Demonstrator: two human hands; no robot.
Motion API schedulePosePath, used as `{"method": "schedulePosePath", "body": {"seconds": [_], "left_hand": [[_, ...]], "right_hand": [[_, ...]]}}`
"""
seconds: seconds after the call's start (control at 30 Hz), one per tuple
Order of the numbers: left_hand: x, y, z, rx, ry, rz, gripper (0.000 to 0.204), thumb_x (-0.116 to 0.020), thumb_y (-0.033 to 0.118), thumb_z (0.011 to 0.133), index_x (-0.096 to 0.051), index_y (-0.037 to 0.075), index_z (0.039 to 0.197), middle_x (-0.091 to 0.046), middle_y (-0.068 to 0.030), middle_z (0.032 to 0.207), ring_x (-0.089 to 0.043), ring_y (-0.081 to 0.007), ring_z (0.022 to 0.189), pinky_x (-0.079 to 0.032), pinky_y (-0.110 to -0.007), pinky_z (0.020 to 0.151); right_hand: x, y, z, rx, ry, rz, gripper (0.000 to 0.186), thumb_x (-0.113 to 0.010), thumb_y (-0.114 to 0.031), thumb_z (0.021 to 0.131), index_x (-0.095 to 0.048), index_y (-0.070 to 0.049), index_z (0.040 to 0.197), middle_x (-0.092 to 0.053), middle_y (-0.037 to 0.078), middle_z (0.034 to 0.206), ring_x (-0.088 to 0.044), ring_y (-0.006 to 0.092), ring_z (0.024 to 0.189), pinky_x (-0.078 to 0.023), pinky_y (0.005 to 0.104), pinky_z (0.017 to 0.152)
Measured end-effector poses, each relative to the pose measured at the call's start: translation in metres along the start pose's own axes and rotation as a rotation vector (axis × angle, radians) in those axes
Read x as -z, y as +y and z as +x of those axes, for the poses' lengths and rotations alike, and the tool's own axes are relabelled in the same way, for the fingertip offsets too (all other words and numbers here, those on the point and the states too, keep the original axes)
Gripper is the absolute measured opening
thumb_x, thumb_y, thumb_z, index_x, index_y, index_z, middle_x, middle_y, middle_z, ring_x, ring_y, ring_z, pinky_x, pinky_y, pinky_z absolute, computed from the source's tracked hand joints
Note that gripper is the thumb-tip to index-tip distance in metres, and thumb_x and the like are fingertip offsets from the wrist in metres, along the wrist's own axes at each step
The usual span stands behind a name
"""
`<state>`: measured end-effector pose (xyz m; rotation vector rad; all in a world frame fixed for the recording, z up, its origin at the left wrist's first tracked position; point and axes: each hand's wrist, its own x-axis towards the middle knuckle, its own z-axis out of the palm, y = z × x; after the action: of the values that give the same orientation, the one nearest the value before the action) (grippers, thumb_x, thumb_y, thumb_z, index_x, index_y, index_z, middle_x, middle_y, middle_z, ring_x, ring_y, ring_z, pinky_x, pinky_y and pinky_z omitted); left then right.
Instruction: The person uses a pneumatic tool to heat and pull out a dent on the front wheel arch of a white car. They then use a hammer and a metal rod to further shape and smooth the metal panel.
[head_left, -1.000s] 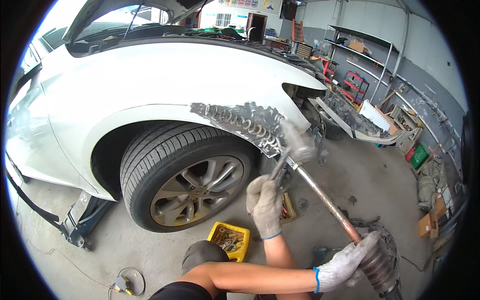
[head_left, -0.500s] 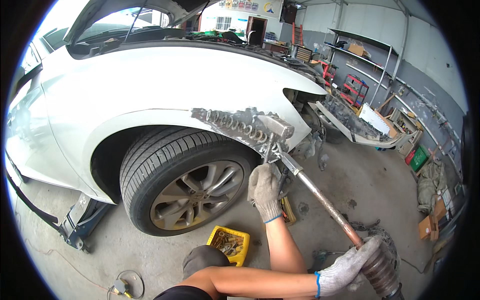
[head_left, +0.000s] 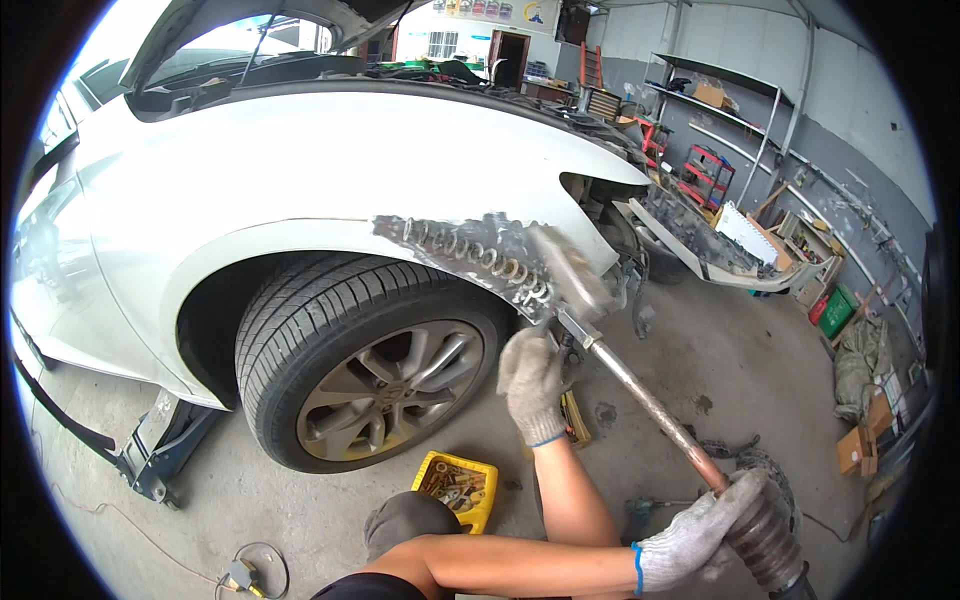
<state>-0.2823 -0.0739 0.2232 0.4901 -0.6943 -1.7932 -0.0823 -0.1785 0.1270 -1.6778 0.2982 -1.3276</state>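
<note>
My left hand [head_left: 697, 532], in a grey-white work glove, crosses to the right and is closed round the slide hammer [head_left: 650, 400] near its thick ribbed end. The slide hammer's rod slants up to the lower front edge of the white car fender [head_left: 350, 165], where its tip meets a row of metal rings [head_left: 470, 250] standing on a bare grey patch. My gloved right hand [head_left: 530, 388] is closed on a hammer [head_left: 574, 275], its head smeared by motion beside the patch. Most of the hammer's handle is hidden by the glove and blur.
Below the fender is the front wheel [head_left: 395, 395], with a floor jack [head_left: 165, 445] to its left. A yellow bin of metal parts [head_left: 487, 495] stands by my knee. A detached bumper [head_left: 700, 250] lies at right, and a cable [head_left: 110, 510] trails on the floor.
The hammer head has swung and tilted, from lying sharp across the patch's front end to a steeper, blurred slant. My left hand and the slide hammer have hardly moved.
</note>
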Motion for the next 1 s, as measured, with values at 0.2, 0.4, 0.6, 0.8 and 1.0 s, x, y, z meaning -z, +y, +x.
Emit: {"method": "schedulePosePath", "body": {"seconds": [0.2, 0.4, 0.6, 0.8, 1.0], "left_hand": [[-0.002, -0.002, 0.001, 0.012, 0.026, 0.005, 0.075, -0.045, 0.064, 0.095, -0.038, 0.011, 0.147, -0.056, -0.0053, 0.093, -0.042, -0.0099, 0.045, -0.036, -0.025, 0.039], [0.004, 0.001, 0.004, 0.003, 0.015, 0.022, 0.079, -0.044, 0.068, 0.093, -0.038, 0.011, 0.147, -0.056, -0.0054, 0.093, -0.043, -0.0105, 0.045, -0.037, -0.025, 0.04], [0.003, -0.001, 0.002, 0.021, 0.025, 0.075, 0.078, -0.044, 0.069, 0.093, -0.04, 0.013, 0.146, -0.055, -0.0055, 0.09, -0.046, -0.0111, 0.048, -0.04, -0.025, 0.043], [0.0, -0.001, 0.005, 0.019, 0.016, 0.072, 0.075, -0.044, 0.069, 0.093, -0.042, 0.012, 0.143, -0.055, -0.0054, 0.086, -0.048, -0.0114, 0.051, -0.041, -0.026, 0.044], [0.001, -0.004, 0.009, 0.07, 0.004, 0.054, 0.072, -0.042, 0.067, 0.095, -0.044, 0.012, 0.142, -0.056, -0.0041, 0.088, -0.048, -0.0114, 0.052, -0.04, -0.026, 0.044]], "right_hand": [[0.005, 0.017, 0.001, -0.267, 0.014, 0.112, 0.05, -0.045, -0.047, 0.102, -0.051, -0.011, 0.069, -0.047, 0.001, 0.047, -0.043, 0.0135, 0.033, -0.032, 0.0273, 0.033], [-0.003, 0.008, 0.002, -0.235, -0.16, 0.19, 0.04, -0.047, -0.044, 0.102, -0.059, -0.005, 0.1, -0.063, 0.012, 0.081, -0.061, 0.0227, 0.065, -0.049, 0.0336, 0.058], [-0.003, 0.003, 0.005, -0.547, -0.204, 0.196, 0.044, -0.05, -0.031, 0.103, -0.05, 0.0, 0.133, -0.062, 0.02, 0.115, -0.064, 0.0314, 0.095, -0.052, 0.0394, 0.084], [-0.005, 0.01, 0.004, -0.205, -0.332, 0.343, 0.026, -0.05, -0.026, 0.105, -0.058, -0.002, 0.113, -0.064, 0.006, 0.107, -0.062, 0.0179, 0.097, -0.052, 0.0304, 0.076], [-0.008, 0.012, -0.007, -0.374, -0.225, 0.457, 0.026, -0.049, -0.031, 0.105, -0.058, -0.009, 0.096, -0.065, 0.002, 0.094, -0.062, 0.0093, 0.087, -0.049, 0.0251, 0.069]]}}
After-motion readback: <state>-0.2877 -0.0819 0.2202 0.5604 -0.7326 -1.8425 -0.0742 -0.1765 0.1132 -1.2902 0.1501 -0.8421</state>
